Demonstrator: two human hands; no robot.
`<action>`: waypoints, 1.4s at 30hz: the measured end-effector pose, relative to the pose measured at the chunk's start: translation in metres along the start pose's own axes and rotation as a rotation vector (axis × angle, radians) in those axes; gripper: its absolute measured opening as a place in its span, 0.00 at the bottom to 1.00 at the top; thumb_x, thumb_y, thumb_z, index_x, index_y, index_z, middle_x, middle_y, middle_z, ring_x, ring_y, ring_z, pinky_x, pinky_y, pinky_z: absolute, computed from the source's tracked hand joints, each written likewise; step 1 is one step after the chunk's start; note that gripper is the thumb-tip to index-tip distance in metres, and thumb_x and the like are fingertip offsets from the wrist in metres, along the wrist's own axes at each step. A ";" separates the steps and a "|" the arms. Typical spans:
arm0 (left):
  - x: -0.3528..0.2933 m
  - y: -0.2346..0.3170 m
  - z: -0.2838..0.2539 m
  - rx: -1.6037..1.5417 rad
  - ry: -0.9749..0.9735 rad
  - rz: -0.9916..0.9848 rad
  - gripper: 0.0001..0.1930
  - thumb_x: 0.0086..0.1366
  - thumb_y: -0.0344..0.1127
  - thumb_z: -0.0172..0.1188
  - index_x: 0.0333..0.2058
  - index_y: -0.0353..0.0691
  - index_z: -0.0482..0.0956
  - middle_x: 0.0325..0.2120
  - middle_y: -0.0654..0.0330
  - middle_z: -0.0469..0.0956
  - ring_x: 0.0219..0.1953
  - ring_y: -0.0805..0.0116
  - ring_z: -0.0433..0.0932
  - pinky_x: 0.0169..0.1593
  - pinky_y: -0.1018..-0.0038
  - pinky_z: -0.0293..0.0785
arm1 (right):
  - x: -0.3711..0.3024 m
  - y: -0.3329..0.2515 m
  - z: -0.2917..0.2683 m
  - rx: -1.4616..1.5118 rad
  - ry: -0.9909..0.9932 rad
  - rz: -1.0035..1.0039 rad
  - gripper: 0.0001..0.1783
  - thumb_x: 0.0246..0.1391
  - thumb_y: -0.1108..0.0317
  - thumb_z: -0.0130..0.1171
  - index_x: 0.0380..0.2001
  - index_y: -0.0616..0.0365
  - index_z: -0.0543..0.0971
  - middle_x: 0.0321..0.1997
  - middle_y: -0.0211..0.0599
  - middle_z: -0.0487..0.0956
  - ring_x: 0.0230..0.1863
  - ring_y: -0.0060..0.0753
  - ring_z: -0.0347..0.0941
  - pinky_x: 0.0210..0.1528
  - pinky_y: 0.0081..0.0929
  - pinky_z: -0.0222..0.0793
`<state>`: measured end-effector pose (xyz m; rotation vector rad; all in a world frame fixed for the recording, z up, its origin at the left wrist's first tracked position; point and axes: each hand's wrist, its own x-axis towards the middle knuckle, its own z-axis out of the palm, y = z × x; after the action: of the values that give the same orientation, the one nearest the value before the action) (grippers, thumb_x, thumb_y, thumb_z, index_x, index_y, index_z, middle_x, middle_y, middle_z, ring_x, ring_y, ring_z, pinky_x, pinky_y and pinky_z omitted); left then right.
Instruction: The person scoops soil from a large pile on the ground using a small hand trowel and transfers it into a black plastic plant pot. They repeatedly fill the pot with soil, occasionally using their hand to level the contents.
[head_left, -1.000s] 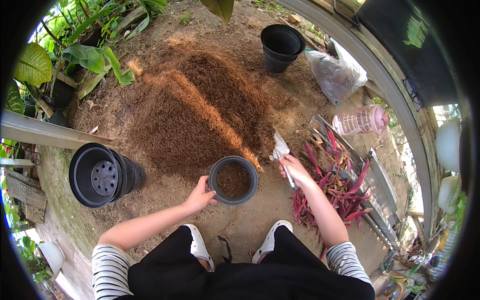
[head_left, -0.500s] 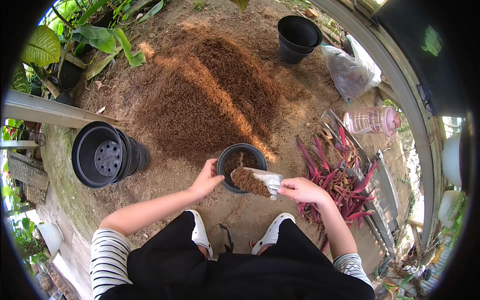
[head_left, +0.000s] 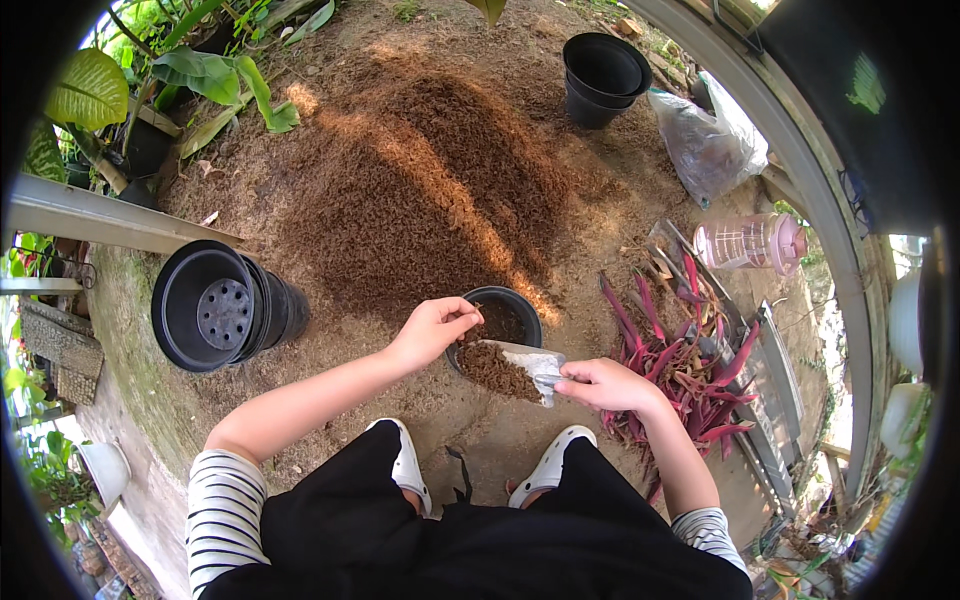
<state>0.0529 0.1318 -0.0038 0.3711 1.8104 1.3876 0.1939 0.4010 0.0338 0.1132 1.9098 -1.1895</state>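
Note:
A small round black pot (head_left: 533,312) stands on the ground between my feet and a brown heap, with some dark brown material inside. My right hand (head_left: 607,384) grips the narrow end of a whitish scoop (head_left: 533,366), which looks like thin plastic. Loose brown fibrous material (head_left: 497,370) fills the scoop, tilted over the pot's near rim. My left hand (head_left: 436,330) is over the pot's left edge, its thumb and fingertips pinched together. Whatever they may hold is too small to name.
Beyond the pot rises a large heap of brown fibre (head_left: 420,190). Stacked black pots (head_left: 232,308) lie tipped at left; more black pots (head_left: 603,85) stand far right beside a clear plastic bag (head_left: 705,140). At right are a pink container (head_left: 748,243) and reddish-purple leaves (head_left: 685,370).
My left hand has moved from the pot's left rim up and right over its opening, fingers now pinched. The loaded scoop stays over the near side of the pot in my right hand.

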 end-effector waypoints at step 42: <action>0.012 -0.032 -0.048 0.093 0.124 -0.007 0.05 0.62 0.26 0.54 0.35 0.34 0.77 0.25 0.63 0.78 0.30 0.77 0.76 0.36 0.78 0.73 | 0.010 -0.023 -0.017 -0.547 0.364 0.011 0.17 0.56 0.53 0.53 0.38 0.54 0.79 0.29 0.49 0.80 0.35 0.54 0.77 0.41 0.46 0.72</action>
<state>0.0168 0.0960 -0.0349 0.3325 1.9805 1.3513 0.1665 0.3980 0.0452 0.0457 2.4851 -0.6292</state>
